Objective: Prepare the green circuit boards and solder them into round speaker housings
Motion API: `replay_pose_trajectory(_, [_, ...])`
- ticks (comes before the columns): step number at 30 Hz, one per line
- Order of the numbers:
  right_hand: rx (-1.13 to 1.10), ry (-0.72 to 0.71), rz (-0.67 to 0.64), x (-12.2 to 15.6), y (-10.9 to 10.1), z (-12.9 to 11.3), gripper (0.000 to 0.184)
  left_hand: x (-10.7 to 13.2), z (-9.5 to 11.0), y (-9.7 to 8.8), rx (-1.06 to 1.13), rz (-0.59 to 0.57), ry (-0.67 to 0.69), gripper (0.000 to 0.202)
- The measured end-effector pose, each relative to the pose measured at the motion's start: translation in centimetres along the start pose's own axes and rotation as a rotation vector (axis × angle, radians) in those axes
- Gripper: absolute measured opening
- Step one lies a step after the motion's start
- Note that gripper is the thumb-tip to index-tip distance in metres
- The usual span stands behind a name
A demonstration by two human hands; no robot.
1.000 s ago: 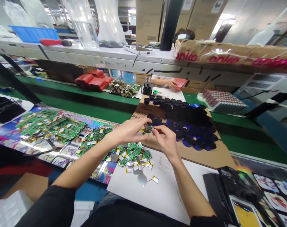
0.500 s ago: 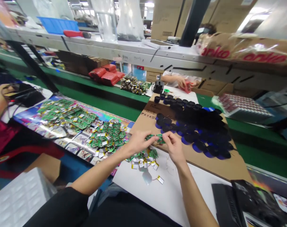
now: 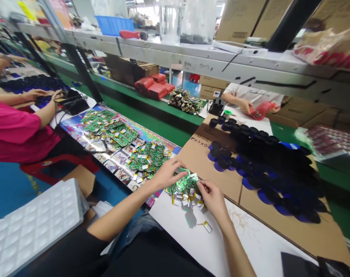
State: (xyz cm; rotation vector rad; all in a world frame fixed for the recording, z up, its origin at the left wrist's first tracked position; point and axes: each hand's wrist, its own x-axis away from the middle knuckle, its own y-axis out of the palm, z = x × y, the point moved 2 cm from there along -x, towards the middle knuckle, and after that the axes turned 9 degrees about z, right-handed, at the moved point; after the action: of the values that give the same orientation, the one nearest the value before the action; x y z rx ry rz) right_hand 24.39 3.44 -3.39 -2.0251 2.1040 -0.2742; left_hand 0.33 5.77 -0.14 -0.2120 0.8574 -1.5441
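Observation:
My left hand (image 3: 169,174) is open, its fingers spread over a small pile of green circuit boards (image 3: 181,185) with silver battery cells attached. At the right side of this pile, my right hand (image 3: 214,198) is closed, thumb and forefinger pinched at the edge of a circuit board (image 3: 193,178). Part of that board is lost among the others. One silver battery cell (image 3: 207,227) with a thin red wire lies apart on the white work surface (image 3: 175,223), nearer to me.
Larger heaps of circuit boards (image 3: 149,157) lie to the left. Black and blue round parts (image 3: 250,154) cover much of a cardboard sheet (image 3: 198,154) at right. A metal shelf (image 3: 189,55) crosses above. A co-worker in pink (image 3: 16,127) sits at left; another person's hand (image 3: 245,105) works opposite.
The circuit board held between both hands has come down to the pile. My left fingers have let go and spread; my right hand has lowered. The view has turned left.

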Motion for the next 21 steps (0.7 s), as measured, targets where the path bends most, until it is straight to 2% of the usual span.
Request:
replay_pose_trajectory(2, [0.076,-0.041,0.016,0.0,-0.3,0.5,0.037,0.0,-2.4,-3.2,-0.215,0.091,-0.071,0.035])
replay_pose_trajectory(3, [0.116,-0.071,0.026,0.0,-0.4,0.7,0.037,0.1,-3.9,-5.0,-0.357,0.151,-0.168,0.036])
replay_pose_trajectory(5, [0.177,-0.143,0.052,0.1,-0.6,1.0,0.037,0.1,-6.6,-8.3,-0.484,0.243,-0.309,0.044])
replay_pose_trajectory(8, [0.158,-0.211,0.071,0.1,-0.6,1.2,0.032,0.0,-9.9,-11.3,-0.589,0.270,-0.462,0.055])
replay_pose_trajectory(10, [0.118,-0.221,0.064,0.2,-0.5,1.2,0.030,-0.6,-11.3,-11.7,-0.608,0.239,-0.502,0.056])
replay_pose_trajectory(14, [0.086,-0.230,0.045,0.5,-0.3,1.0,0.028,-2.5,-12.7,-10.9,-0.562,0.194,-0.511,0.044])
replay_pose_trajectory(17, [0.085,-0.230,0.053,0.8,-0.4,1.0,0.027,-4.2,-13.0,-10.4,-0.480,0.179,-0.529,0.033])
replay_pose_trajectory(21, [0.086,-0.212,0.063,1.2,-1.1,1.2,0.027,-5.6,-12.3,-10.4,-0.343,0.235,-0.533,0.036])
